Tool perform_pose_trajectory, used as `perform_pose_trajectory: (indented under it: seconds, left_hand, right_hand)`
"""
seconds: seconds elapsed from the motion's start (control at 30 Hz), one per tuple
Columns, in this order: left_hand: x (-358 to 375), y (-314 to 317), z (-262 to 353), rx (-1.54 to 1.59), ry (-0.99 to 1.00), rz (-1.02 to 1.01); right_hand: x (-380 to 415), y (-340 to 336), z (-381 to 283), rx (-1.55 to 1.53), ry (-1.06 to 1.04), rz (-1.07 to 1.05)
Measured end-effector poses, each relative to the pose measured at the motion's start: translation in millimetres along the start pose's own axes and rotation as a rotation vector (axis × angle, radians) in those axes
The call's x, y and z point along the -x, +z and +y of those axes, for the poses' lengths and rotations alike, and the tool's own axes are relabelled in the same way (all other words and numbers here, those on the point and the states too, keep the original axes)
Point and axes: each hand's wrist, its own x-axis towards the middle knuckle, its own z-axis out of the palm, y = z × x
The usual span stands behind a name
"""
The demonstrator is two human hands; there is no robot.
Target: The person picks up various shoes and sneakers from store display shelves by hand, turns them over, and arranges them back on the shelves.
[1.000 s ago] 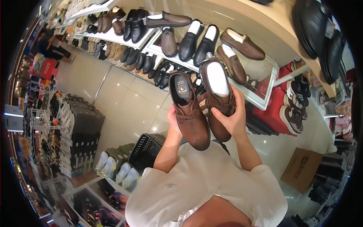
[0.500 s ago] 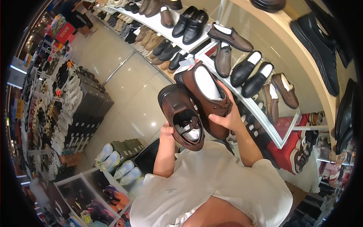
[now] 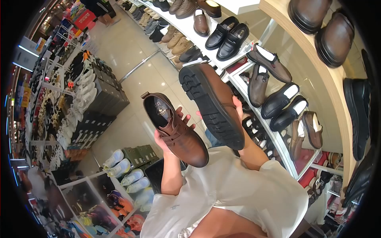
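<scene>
My left hand (image 3: 160, 139) is wrapped around a brown leather lace-up shoe (image 3: 178, 137), its fingertips showing past the far side. That shoe's opening and printed insole face up, its toe toward my body. A second brown shoe (image 3: 216, 75) is gripped in my right hand (image 3: 238, 108), at the right. Its black treaded sole (image 3: 214, 109) is turned toward me, so its opening is hidden. The two shoes are held apart, side by side, in front of my white shirt (image 3: 234, 178).
To the right, a white shelf (image 3: 274, 146) carries black loafers (image 3: 279, 101) and brown shoes. A curved wooden shelf (image 3: 313, 51) with dark shoes rises beyond it. At left stand stacked shoe boxes (image 3: 99, 115) topped with sneakers. Pale sneakers (image 3: 119, 168) sit below. A person (image 3: 99, 8) stands far off.
The left shoe has turned so its toe points toward my body. The right shoe has flipped from opening up to sole showing. The view has shifted, and the shoes are farther apart.
</scene>
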Motion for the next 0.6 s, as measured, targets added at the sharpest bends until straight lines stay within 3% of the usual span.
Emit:
perform_pose_trajectory:
  seconds: [0.07,0.1,0.17,0.2,0.27,0.3,0.33,0.37,0.5,0.53,0.6]
  left_hand:
    - [-23.3,5.5,1.4,-0.116,0.055,0.099]
    - [-34.2,5.9,2.1,-0.123,0.066,0.093]
    - [-60.2,8.0,4.7,-0.180,0.080,0.072]
    - [-70.6,2.9,11.1,-0.190,0.091,0.074]
    - [-95.6,-15.0,28.8,-0.186,-0.009,-0.169]
    - [-103.2,-15.9,35.3,-0.194,0.010,-0.157]
    - [-104.9,-16.8,41.7,-0.346,0.054,-0.038]
    - [-111.1,-17.5,48.3,-0.496,0.098,0.077]
    - [-133.4,0.2,74.2,-1.238,0.265,0.192]
    - [-153.4,23.8,69.9,-1.309,0.401,0.088]
    - [-176.0,26.8,89.7,-1.741,0.557,-0.018]
  right_hand:
    - [-21.0,-21.3,-13.7,-0.061,0.143,-0.144]
    - [-26.2,4.3,-14.8,0.394,-0.070,0.117]
    - [-46.9,2.4,-26.4,0.897,-0.408,0.141]
    - [-55.4,16.8,-30.6,0.944,-0.489,0.172]
    - [-77.7,19.9,-43.3,1.229,-0.720,0.146]
    - [-86.4,10.5,-50.1,1.410,-0.838,0.103]
    - [-93.0,10.1,-63.1,1.725,-1.052,0.060]
    - [-100.0,9.9,-73.0,1.828,-1.125,0.029]
    - [-127.3,-6.3,-99.9,1.738,-1.129,0.005]
    - [-132.8,-7.1,-104.2,1.706,-1.091,0.023]
    - [-146.8,-15.7,-110.4,1.648,-0.999,0.044]
